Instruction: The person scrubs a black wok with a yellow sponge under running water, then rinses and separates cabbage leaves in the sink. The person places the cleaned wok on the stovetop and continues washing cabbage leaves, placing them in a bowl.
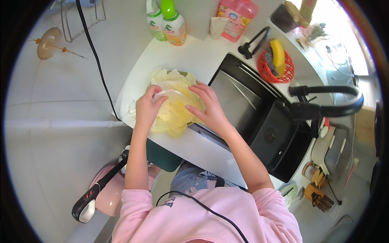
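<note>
A heap of pale yellow leaves (174, 117), which look like napa cabbage, lies on the white countertop beside the sink. Under it shows the edge of a green board or tray (183, 73). Between thumb and fingers, my left hand (148, 101) pinches the whitish edge of one leaf (170, 92) at the top of the heap. My right hand (209, 104) is spread on the heap's right side, thumb and fingers apart; whether its fingertips touch the leaves is hard to tell. Crumpled whitish film or leaf scraps (131, 110) lie left of my left wrist.
A black sink (273, 136) with a black faucet (325, 89) is to the right. Behind it stands a red basket (276, 78) with a banana (277, 53). Spray bottles (173, 29) and a pink jug (240, 18) line the back. A black cord (94, 54) hangs left.
</note>
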### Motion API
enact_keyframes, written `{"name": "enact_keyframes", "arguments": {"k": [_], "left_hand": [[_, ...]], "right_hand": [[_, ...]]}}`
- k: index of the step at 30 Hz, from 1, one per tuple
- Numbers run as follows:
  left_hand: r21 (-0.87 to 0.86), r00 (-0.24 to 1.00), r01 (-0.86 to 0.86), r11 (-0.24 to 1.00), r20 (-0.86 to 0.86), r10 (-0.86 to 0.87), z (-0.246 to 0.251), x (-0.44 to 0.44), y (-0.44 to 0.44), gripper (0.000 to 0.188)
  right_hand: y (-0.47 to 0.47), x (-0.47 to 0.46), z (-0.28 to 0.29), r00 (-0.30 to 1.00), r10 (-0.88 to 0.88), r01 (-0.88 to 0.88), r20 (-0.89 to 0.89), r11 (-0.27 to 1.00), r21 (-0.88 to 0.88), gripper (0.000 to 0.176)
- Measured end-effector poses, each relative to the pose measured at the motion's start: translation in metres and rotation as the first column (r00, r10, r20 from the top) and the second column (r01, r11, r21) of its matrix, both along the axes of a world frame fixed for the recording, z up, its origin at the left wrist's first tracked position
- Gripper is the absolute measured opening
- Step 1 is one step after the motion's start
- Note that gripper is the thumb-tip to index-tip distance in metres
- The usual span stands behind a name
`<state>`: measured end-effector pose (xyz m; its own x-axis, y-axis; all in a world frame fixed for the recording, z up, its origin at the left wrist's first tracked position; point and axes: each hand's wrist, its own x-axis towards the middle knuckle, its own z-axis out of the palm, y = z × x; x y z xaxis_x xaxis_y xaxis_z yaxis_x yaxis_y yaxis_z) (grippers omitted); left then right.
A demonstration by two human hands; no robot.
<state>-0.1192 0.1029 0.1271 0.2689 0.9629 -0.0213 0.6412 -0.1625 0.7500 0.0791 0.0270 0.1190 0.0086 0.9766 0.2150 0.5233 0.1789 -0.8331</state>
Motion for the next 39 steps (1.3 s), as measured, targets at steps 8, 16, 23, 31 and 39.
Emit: {"name": "enact_keyframes", "arguments": {"k": [8,16,23,31,39], "left_hand": [[-0.337,0.861,0.111,0.935,0.502,0.079,0.008,0.01,0.02,0.019],[-0.473,0.763,0.225,0.852,0.629,0.148,0.006,0.015,0.017,0.024],[-0.585,0.585,0.369,0.722,0.75,0.308,-0.002,0.01,0.025,0.027],[-0.444,0.703,0.182,0.878,0.682,0.199,-0.015,0.007,0.031,0.025],[-0.594,0.823,0.23,0.771,0.542,0.172,0.006,-0.004,0.038,0.023]], "right_hand": [[0.025,-0.005,0.0,0.985,-0.057,0.02,-0.163,0.976,-0.219,0.035],[0.023,-0.015,0.003,0.964,-0.036,-0.041,-0.263,0.959,-0.28,0.033],[0.035,-0.007,0.016,0.693,-0.027,-0.414,-0.72,0.803,-0.429,0.033],[0.048,-0.017,0.014,0.774,0.116,-0.492,-0.622,0.729,-0.476,0.034],[0.065,-0.016,0.02,0.848,0.352,-0.518,-0.396,0.705,-0.483,0.019]]}}
